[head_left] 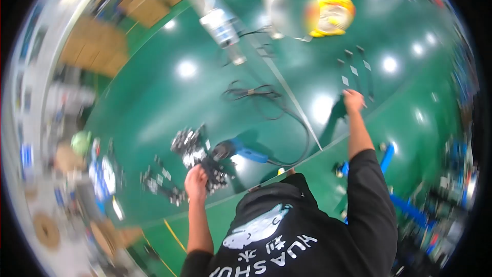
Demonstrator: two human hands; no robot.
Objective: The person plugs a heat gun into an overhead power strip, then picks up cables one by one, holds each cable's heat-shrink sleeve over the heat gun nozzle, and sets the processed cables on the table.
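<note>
My left hand point(196, 182) is closed at the near edge of a pile of short black cables point(212, 172); its fingers curl into them, though motion blurs the detail. Crumpled silver wrapping or shiny ends point(188, 141) lie on the far side of that pile. Just to its right rests a blue heat gun point(249, 153) with a dark nozzle, its cord running off to the right. My right hand point(353, 101) reaches out over the green table, closed at the lower end of a thin black cable with a white label point(345, 80). Two similar labelled cables point(367, 65) lie alongside.
A loosely coiled black cord point(251, 92) lies mid-table. More labelled cables point(160, 179) are at the left. Toward the far edge stand a white post point(220, 28), a translucent disc point(292, 13) and a round yellow object point(335, 14). Cardboard boxes point(95, 46) stand beyond.
</note>
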